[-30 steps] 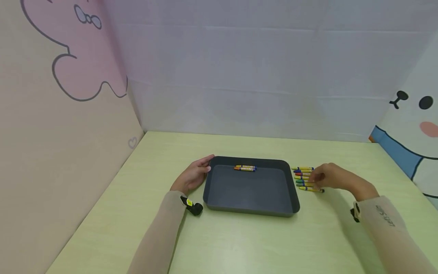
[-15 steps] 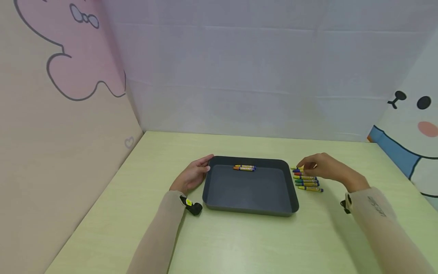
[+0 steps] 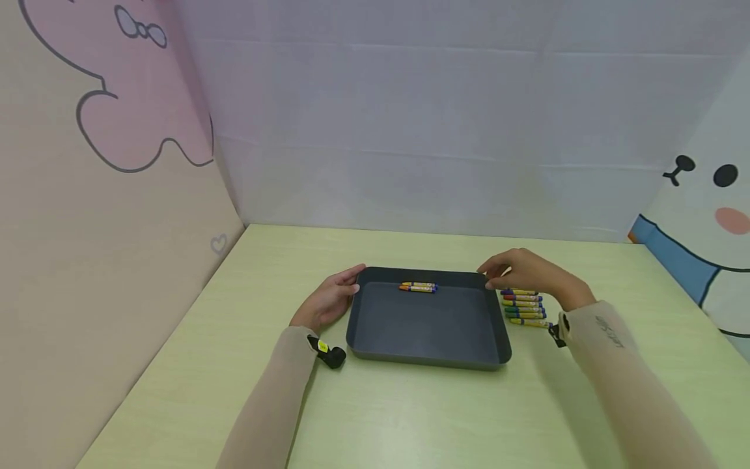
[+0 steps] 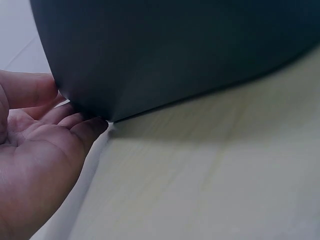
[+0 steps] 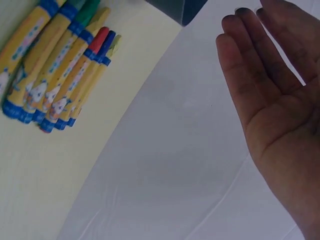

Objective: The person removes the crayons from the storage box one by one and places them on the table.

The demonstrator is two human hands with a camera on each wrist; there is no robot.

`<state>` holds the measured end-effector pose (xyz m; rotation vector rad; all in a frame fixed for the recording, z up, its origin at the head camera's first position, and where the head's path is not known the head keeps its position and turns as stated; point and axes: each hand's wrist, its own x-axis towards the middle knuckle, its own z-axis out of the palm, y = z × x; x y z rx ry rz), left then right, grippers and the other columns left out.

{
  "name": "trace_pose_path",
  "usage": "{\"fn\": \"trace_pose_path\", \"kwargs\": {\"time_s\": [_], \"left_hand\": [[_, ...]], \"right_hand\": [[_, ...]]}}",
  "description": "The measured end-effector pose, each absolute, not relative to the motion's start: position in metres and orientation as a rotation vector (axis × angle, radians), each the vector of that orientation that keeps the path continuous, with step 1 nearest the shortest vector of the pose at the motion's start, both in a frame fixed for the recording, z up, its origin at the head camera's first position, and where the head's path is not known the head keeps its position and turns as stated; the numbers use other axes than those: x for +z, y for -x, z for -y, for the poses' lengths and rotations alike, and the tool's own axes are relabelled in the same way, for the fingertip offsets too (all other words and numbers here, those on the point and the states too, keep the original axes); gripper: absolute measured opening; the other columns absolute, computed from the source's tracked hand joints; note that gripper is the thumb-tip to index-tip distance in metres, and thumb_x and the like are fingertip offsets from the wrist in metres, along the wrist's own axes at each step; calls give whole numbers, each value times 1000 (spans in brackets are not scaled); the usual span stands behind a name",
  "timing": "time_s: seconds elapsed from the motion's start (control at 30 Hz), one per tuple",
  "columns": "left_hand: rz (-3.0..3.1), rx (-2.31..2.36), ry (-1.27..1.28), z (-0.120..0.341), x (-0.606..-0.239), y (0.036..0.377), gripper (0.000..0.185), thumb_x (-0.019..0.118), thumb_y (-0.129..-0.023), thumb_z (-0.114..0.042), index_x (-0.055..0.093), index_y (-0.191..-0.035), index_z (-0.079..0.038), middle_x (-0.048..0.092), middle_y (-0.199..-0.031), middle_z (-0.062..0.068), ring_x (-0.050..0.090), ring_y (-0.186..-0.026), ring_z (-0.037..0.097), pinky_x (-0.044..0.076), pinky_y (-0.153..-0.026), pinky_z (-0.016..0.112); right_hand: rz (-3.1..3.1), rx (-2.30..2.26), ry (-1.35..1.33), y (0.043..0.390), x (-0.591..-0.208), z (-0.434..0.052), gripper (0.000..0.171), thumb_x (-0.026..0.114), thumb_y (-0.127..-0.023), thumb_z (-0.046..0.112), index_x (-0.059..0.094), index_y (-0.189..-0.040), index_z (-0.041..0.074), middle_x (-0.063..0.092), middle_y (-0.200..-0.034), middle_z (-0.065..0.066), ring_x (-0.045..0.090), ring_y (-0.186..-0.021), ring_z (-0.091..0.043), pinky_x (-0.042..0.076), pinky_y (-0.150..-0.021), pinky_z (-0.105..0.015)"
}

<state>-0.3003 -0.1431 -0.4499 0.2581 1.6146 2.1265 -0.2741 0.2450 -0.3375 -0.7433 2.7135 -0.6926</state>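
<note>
A dark grey rectangular tray (image 3: 430,332) lies on the table. My left hand (image 3: 328,303) grips its left side near the far corner, thumb at the rim; in the left wrist view, fingers touch the lower edge of the tray wall (image 4: 165,60). Two crayons with yellow wrappers, one orange-tipped (image 3: 417,289), lie side by side inside, near the back wall. My right hand (image 3: 533,270) hovers at the tray's far right corner, thumb and fingers apart. The right wrist view shows relaxed fingers with nothing between them. Beside the tray, several crayons (image 3: 524,304) form a row, its far end hidden by that hand.
The pale wooden table (image 3: 375,417) meets a whitish cloth-like backdrop (image 3: 410,163) behind the tray. A printed panel with a pink cartoon (image 3: 158,117) stands at the left, and another with a white cartoon face (image 3: 703,195) at the right.
My right hand has moved left and away from me, from over the crayon row to the tray's far right corner. The left hand and tray have stayed put.
</note>
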Motion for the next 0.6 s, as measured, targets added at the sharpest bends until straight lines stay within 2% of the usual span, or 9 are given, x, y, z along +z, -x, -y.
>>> {"fn": "trace_pose_path", "kwargs": {"time_s": [0.17, 0.6], "left_hand": [[-1611, 2129, -254, 143, -449, 300, 60, 35, -97, 11, 19, -153, -2, 3, -163, 10, 3, -149, 22, 13, -120, 40], [-1626, 2128, -255, 143, -450, 299, 59, 34, -97, 11, 20, -153, -2, 4, -162, 10, 3, -149, 21, 14, -119, 41]], "right_hand": [[-2685, -691, 757, 282, -337, -231, 36, 65, -92, 19, 64, -123, 1, 68, -115, -16, 65, -102, -28, 52, -86, -45], [-2650, -736, 789, 298, -338, -193, 37, 66, -91, 19, 64, -124, 3, 68, -116, -12, 64, -106, -27, 50, -92, -47]]}}
